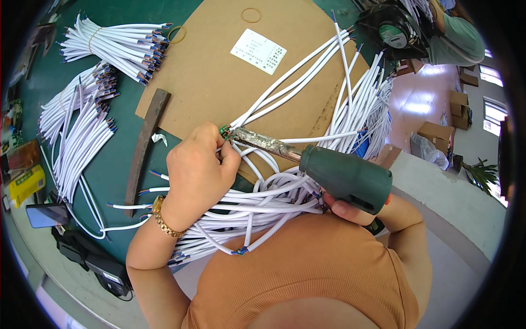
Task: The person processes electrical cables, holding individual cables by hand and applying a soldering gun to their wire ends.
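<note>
My left hand (200,162) is closed in a pinch at the ends of white cables (296,77), with a small green part (223,131) at the fingertips. Its exact shape is partly hidden. A dark green heat gun (348,178) with a long, scorched metal nozzle (266,143) lies across the cables, the nozzle tip close beside those fingertips. Under the gun's body is my right hand (350,211), closed on it; most of its fingers are hidden. A tangled pile of white cables (257,205) lies between my forearms, against my body.
A brown cardboard sheet (203,71) covers part of the green table, bearing a white label (258,51) and a rubber band (251,15). A dark metal bar (145,151) lies left. Bundled cables (112,46), a phone (48,215) and a black fan (392,35) surround it.
</note>
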Motion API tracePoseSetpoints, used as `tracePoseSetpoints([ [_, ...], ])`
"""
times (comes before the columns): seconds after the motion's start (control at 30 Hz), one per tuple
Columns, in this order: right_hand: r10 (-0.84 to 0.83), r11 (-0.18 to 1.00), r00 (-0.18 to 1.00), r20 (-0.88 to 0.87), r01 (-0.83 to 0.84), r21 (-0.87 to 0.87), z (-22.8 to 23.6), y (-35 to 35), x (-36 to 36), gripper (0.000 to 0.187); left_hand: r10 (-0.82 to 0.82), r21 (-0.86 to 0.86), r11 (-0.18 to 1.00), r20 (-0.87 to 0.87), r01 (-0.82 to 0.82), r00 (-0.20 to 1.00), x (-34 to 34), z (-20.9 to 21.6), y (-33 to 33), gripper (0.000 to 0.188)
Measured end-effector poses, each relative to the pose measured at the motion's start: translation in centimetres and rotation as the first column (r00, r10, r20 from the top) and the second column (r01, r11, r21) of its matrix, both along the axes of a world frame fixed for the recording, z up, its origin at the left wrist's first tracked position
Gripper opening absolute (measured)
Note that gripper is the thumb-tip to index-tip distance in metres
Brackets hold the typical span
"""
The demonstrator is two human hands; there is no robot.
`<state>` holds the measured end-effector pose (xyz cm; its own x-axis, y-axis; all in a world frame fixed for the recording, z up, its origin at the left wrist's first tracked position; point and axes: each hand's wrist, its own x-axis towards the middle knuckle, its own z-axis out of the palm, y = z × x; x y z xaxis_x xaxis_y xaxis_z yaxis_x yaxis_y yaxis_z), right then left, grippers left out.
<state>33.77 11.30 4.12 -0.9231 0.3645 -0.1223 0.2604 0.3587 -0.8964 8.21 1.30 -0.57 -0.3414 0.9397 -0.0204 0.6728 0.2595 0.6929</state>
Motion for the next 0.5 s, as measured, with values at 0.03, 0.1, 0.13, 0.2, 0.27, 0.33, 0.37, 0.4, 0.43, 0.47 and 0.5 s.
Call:
tracePoseSetpoints([
  [0.03,-0.001,1.000,1.000,-0.010,0.001,0.006,-0.05,-0.01,-0.02,0.006,-0.009,0.014,1.000,-0.026,0.009,1.000,-0.05,-0.10,0.01,0.017],
  [0.1,-0.001,1.000,1.000,-0.018,0.001,0.011,-0.08,-0.01,-0.06,0.006,-0.017,0.026,0.999,-0.050,0.018,0.999,-0.07,-0.16,0.02,0.017],
  [0.13,0.018,0.999,1.000,-0.016,-0.018,0.046,-0.05,-0.01,-0.09,0.006,-0.021,0.031,0.999,-0.050,0.023,0.999,-0.06,-0.10,0.03,0.017],
  [0.2,0.038,0.996,0.999,-0.012,-0.037,0.080,0.01,0.07,-0.25,0.006,-0.025,0.036,0.999,-0.049,0.026,0.998,-0.11,0.00,0.04,0.016],
  [0.27,0.073,0.970,0.993,-0.096,-0.049,0.238,0.05,0.19,-0.49,0.006,-0.041,0.013,0.999,-0.038,0.042,0.998,-0.21,0.08,0.04,0.013],
  [0.33,0.045,0.976,0.995,-0.084,-0.025,0.216,-0.01,-0.11,-0.36,0.006,-0.038,0.016,0.999,-0.030,0.038,0.999,-0.19,0.04,0.13,0.013],
  [0.37,0.015,0.981,0.997,-0.072,-0.001,0.195,-0.08,-0.22,-0.29,0.006,-0.035,0.019,0.999,-0.023,0.035,0.999,-0.18,0.02,0.16,0.013],
  [0.4,0.015,0.981,0.997,-0.072,-0.001,0.196,-0.19,-0.24,-0.20,0.006,-0.035,0.020,0.999,-0.023,0.036,0.999,-0.15,-0.01,0.16,0.013],
  [0.43,0.016,0.982,0.998,-0.065,-0.004,0.188,-0.29,-0.25,-0.09,0.005,-0.032,0.012,0.999,-0.040,0.032,0.999,-0.13,-0.05,0.16,0.014],
  [0.47,0.018,0.984,0.998,-0.058,-0.007,0.180,-0.33,-0.25,-0.02,0.005,-0.029,0.003,1.000,-0.058,0.029,0.998,-0.11,-0.07,0.17,0.016],
  [0.5,0.018,0.984,0.998,-0.059,-0.007,0.180,-0.27,-0.21,-0.08,0.005,-0.029,0.003,1.000,-0.058,0.029,0.998,-0.11,-0.08,0.18,0.016],
])
